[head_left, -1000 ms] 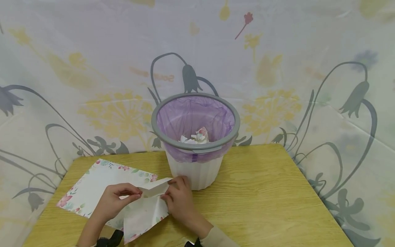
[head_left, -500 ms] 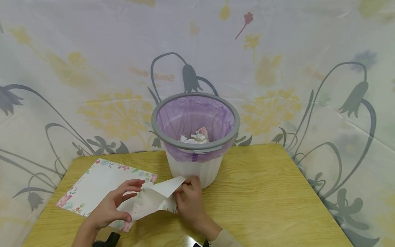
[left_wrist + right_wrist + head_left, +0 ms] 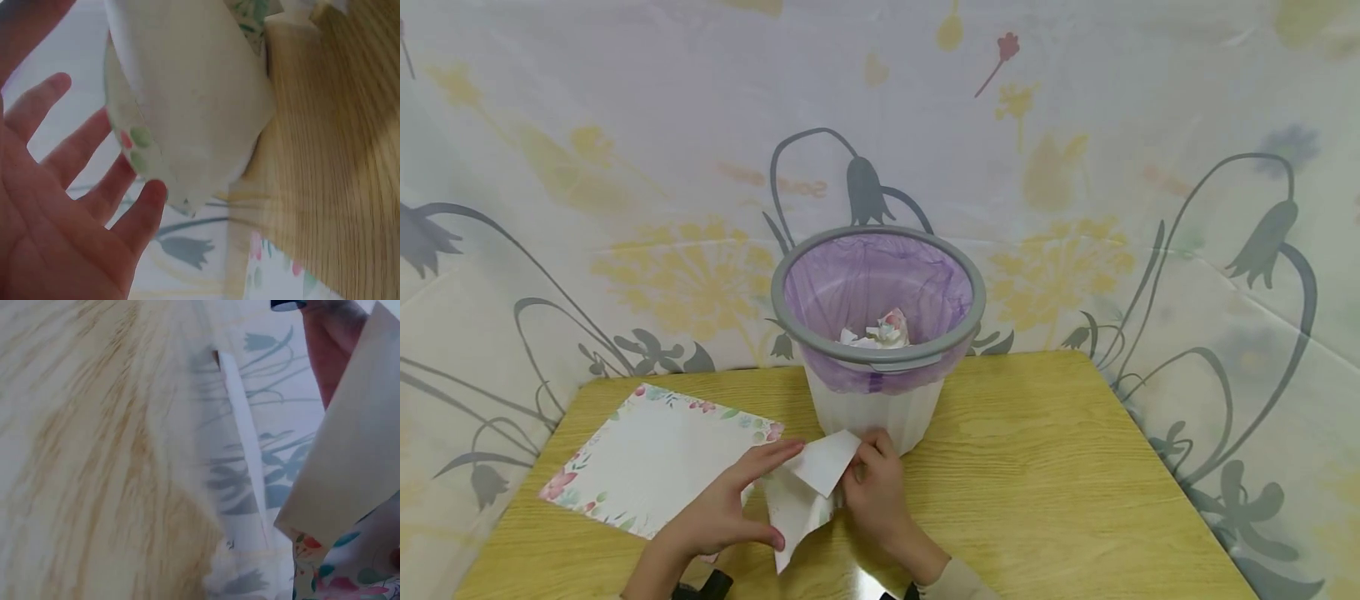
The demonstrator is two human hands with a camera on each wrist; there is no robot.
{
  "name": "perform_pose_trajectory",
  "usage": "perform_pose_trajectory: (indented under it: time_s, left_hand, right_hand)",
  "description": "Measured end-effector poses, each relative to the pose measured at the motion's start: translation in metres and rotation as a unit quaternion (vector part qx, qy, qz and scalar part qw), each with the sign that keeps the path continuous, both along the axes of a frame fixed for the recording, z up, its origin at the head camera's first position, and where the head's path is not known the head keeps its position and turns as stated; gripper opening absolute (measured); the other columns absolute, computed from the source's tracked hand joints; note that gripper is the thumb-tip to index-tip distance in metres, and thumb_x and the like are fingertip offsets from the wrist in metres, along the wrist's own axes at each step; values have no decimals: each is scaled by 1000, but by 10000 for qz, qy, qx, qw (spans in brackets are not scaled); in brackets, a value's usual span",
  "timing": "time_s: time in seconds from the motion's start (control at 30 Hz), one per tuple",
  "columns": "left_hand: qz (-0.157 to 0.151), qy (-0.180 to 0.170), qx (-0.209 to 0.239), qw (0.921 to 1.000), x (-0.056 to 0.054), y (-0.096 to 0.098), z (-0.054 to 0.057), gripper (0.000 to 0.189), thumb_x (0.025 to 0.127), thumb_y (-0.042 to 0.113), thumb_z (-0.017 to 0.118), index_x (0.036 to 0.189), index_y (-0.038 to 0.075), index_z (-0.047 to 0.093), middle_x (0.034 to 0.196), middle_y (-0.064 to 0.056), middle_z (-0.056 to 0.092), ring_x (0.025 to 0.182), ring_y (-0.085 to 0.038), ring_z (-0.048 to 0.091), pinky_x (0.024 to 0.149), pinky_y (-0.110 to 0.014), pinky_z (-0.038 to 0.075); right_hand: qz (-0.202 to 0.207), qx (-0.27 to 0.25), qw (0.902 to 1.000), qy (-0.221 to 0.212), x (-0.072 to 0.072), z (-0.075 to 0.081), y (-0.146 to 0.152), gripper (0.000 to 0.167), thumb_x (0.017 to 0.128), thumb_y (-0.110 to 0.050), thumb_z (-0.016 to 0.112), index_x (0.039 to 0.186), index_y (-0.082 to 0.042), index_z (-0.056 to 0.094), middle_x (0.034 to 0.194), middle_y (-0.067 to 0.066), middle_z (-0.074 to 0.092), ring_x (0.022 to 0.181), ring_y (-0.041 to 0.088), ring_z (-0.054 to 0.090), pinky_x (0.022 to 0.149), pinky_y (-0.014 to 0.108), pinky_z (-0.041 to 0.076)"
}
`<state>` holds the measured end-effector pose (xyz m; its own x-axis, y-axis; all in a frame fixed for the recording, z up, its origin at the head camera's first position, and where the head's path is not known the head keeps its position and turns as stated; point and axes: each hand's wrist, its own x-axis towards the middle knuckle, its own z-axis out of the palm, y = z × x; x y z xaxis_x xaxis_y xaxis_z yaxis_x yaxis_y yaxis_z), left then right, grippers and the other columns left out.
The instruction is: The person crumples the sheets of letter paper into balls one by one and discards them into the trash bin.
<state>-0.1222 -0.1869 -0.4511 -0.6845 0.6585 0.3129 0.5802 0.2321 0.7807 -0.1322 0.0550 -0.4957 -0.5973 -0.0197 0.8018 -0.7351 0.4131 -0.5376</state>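
Note:
In the head view, my right hand [image 3: 878,492] pinches the right side of a floral-bordered sheet of paper [image 3: 827,467], bent and partly folded, in front of the bin. Facing it across the sheet is my left hand [image 3: 722,508], thumb and fingers spread wide near the paper's left side. From the left wrist, the fingers of that hand [image 3: 69,219] look extended beside the curled paper [image 3: 194,94], fingertips right at its floral edge. A folded corner of the paper [image 3: 350,444] fills the right side of the right wrist view.
A flat sheet with a floral border [image 3: 670,454] lies on the left of the wooden table [image 3: 1037,467]. Behind the hands stands a white bin [image 3: 878,408] with a grey rim and purple liner, holding crumpled paper [image 3: 891,329]. A patterned curtain [image 3: 1075,125] hangs behind.
My left hand has gone from a near pinch to spread fingers and shifted right. My right hand has moved slightly right with the sheet, which is now more bunched and off the flat sheet.

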Motion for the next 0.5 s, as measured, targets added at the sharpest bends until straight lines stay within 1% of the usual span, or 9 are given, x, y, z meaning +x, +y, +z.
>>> perform_pose_trajectory:
  time_s: [0.07,0.13,0.2,0.27,0.33,0.37,0.47,0.5]
  left_hand:
    - [41,401,-326,9987,2,8,0,105,64,26,91,154,12,38,160,-5,31,146,-19,22,112,-36,28]
    - [123,737,-639,9952,3,14,0,108,63,35,90,155,15,38,161,-4,27,146,-24,20,110,-48,32]
    - [226,937,-918,9911,5,19,-2,110,61,45,87,155,18,37,163,-3,23,146,-29,19,106,-59,33]
    - [368,1118,-1169,9861,5,23,-4,113,59,54,84,156,22,37,164,-1,21,145,-33,20,104,-64,32]
    - [458,1250,-1307,9824,6,26,-7,117,55,57,84,156,23,36,164,-1,19,145,-36,18,105,-67,27]
    - [504,1361,-1352,9801,6,27,-8,119,52,58,84,156,23,37,165,-2,18,145,-39,18,105,-68,25]
    - [649,1615,-1460,9738,7,31,-11,126,46,56,88,156,23,36,165,-4,17,147,-39,14,106,-70,21]
    - [691,1716,-1490,9714,7,32,-12,127,46,55,90,156,22,36,165,-5,17,148,-38,12,105,-70,23]
  right_hand:
    - [-8,-130,9998,-137,1,2,-1,37,65,25,62,65,-10,49,82,5,45,69,14,43,56,15,38]
    - [-38,-260,9994,-233,2,4,-2,39,62,28,61,63,-8,47,80,7,46,64,15,44,51,16,38]
    - [-37,-406,9985,-378,4,6,-3,39,60,30,61,62,-6,47,79,10,46,60,17,45,48,18,39]
    - [14,-635,9955,-707,6,8,-5,37,62,31,60,60,-4,47,78,13,47,61,18,47,46,19,42]
    - [134,-944,9880,-1214,8,11,-6,36,67,29,62,59,-4,49,79,13,49,66,19,51,47,21,47]
    - [159,-1055,9826,-1521,9,13,-6,36,70,27,64,59,-5,50,80,12,51,70,18,53,50,22,50]
    - [284,-1358,9618,-2359,13,17,-5,35,79,16,70,60,-9,54,84,5,54,83,17,55,65,24,54]
    - [341,-1466,9546,-2570,14,18,-4,33,80,12,72,60,-8,56,85,3,54,85,17,55,69,25,53]
